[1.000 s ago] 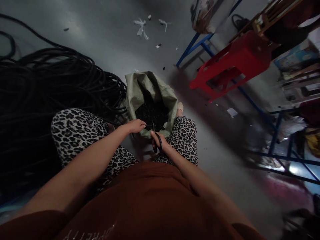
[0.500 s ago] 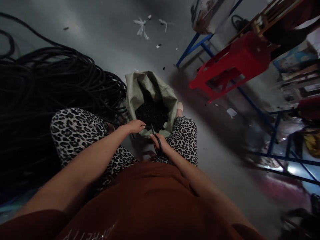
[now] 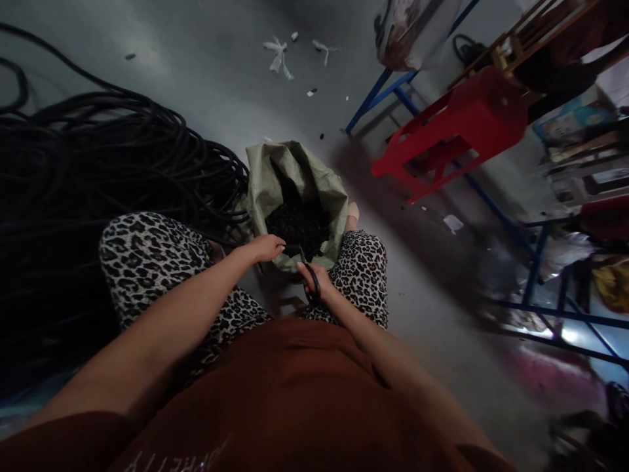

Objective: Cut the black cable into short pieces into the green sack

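My left hand (image 3: 268, 248) is closed on a black rubber cord (image 3: 292, 247), whose end sticks out past the fingertips over the near side of a pale green woven sack (image 3: 260, 172). Just right of it, my right hand (image 3: 322, 283) grips black-handled scissors (image 3: 312, 286), their blades pointing up toward the cord's end. Whether the blades touch the cord is too small to tell. Dark cut pieces (image 3: 299, 221) lie inside the open sack, which stands between my knees.
A large heap of coiled black cord (image 3: 122, 151) fills the floor on the left. To the right are a red plastic stool (image 3: 472, 124) and blue metal frames (image 3: 535, 262). White scraps (image 3: 278, 56) litter the floor beyond the sack.
My right hand and the scissors have shifted very slightly, with the blades a touch farther right. My left hand stays nearly in place on the cord.
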Demonstrator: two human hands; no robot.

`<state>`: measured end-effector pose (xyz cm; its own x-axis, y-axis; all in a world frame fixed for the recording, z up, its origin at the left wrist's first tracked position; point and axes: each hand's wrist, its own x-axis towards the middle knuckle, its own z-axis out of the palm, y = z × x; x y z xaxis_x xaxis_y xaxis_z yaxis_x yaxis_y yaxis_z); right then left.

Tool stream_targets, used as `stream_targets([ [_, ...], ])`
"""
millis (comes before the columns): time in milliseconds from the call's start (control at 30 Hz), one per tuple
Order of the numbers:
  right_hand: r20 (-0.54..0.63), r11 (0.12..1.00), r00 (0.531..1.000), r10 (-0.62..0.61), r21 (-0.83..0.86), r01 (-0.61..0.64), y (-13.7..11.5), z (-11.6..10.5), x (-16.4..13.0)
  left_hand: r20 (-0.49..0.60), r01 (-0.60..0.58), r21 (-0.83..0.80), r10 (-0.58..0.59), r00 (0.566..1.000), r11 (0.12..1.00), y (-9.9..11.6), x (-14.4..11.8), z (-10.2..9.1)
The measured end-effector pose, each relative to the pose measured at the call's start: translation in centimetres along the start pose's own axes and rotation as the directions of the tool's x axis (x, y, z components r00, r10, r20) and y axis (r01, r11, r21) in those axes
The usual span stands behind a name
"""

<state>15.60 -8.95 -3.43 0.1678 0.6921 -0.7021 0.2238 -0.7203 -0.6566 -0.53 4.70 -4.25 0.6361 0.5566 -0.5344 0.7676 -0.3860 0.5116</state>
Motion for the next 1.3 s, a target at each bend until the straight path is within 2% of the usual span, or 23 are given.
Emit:
stream_targets([
  [200, 0.084, 0.993, 0.996, 0.034, 0.109, -0.043, -0.4, 0.2, -0.1, -0.042, 0.002, 0.002, -0.002, 0.999, 1.0, 0.3, -0.2, -0.5],
  [333, 0.135, 0.992, 0.991, 0.023, 0.123, -0.039, -0.6, 0.5, -0.2, -0.051, 0.012, 0.001, -0.012, 0.999, 1.0, 0.3, -0.2, -0.5],
  [467, 0.129, 0.994, 0.991, -0.02, 0.109, 0.006, -0.5, 0.7, 0.1, -0.049, 0.007, -0.004, -0.007, 0.999, 1.0, 0.3, -0.1, -0.3],
  [1033, 0.141, 0.997, 0.989, -0.033, 0.078, 0.022, 0.1, 1.2, 1.2, -0.012, -0.037, -0.042, 0.037, 0.999, 0.998, 0.0, 0.1, 0.5],
  [1300, 0.113, 0.992, 0.992, 0.057, 0.105, -0.069, -0.5, 1.2, 0.9, 0.014, -0.052, -0.05, 0.053, 0.999, 0.997, 0.0, 0.1, 0.5],
])
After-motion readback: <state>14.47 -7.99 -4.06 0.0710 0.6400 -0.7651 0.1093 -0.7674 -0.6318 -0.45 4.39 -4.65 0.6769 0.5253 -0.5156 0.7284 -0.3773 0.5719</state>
